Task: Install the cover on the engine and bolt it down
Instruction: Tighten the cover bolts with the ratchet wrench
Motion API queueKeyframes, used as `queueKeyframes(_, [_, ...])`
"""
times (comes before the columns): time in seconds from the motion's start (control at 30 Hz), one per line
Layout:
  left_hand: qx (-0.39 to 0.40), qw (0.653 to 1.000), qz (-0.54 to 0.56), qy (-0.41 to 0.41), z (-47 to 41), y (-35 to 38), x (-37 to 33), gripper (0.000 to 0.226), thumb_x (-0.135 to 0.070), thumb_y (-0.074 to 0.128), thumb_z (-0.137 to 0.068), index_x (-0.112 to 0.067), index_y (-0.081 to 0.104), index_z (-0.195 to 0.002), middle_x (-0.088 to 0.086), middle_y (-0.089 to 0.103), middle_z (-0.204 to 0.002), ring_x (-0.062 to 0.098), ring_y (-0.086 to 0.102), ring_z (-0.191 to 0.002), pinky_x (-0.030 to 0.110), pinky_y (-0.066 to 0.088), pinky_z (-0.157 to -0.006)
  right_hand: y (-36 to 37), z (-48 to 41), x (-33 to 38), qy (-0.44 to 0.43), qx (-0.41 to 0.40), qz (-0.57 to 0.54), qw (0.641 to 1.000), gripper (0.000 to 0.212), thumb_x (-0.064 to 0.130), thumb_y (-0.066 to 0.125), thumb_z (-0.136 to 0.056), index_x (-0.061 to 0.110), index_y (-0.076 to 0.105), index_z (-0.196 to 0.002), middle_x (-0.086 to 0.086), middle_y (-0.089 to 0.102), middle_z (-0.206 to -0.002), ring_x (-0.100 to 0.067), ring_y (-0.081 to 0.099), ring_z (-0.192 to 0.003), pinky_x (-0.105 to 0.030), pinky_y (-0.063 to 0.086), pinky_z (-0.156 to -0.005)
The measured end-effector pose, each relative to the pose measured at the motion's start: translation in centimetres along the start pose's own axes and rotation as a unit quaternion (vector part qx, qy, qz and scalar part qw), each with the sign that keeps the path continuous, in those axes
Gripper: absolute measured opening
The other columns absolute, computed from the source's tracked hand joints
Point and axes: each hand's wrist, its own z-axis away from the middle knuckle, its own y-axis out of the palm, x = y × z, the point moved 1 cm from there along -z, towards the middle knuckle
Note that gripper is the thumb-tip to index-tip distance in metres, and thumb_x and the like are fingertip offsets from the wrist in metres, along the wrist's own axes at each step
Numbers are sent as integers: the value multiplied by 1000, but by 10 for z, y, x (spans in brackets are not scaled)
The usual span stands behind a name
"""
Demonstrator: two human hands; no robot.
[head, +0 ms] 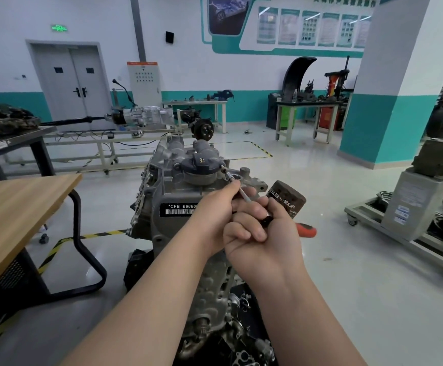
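Atop the engine (162, 196), the right hand (262, 233) gripped the driver (245, 196), the left hand (215, 215) pinching its shaft against a bolt (225, 170) in the cover (199, 165). Bolting-down seemed underway, and steady, square turns looked to be the next need.

Left hand (212, 215) covers the end of the barcode label (179, 208) (only "*CFB 66666" reads). Right hand (265, 233) hides most of the tool (306, 229), bar its orange handle end. Fastener (225, 170) beyond both hands: too small to identify. Engine (167, 191) beneath the forearms runs off the lower edge.
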Motion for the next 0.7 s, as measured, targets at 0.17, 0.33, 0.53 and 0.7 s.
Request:
queueKeyframes(0.17, [-41,999,-18,4,-5,-2,4,34,-41,49,-97,-14,61,-80,4,65,-55,11,62,-46,16,47,-45,-2,0,-5,-3,-38,8,999,37,30,41,-97,22,49,-62,9,35,-49,-7,25,-27,-16,22,-34])
queueKeyframes(0.33, [-65,998,-25,5,-3,1,8,34,-45,53,-93,-18,63,-76,-4,56,-53,8,53,-43,16,40,-41,-1,-1,-3,-44,-65,132,988,28,26,44,-93,22,50,-66,5,38,-50,-8,23,-28,-16,25,-33])
queueKeyframes(0.53, [-33,999,26,1,-3,7,8,49,-40,43,-99,-10,71,-72,-3,54,-41,12,39,-39,19,28,-41,10,6,14,-182,-96,704,679,41,37,46,-94,11,54,-64,-1,53,-51,-17,42,-37,-29,35,-47])
queueKeyframes(0.7, [-33,998,49,9,-3,6,6,44,-34,54,-94,-16,60,-54,-3,55,-46,11,55,-42,24,42,-53,22,4,19,-242,-63,901,356,32,43,39,-96,31,38,-67,5,57,-59,-16,55,-53,-29,39,-51])
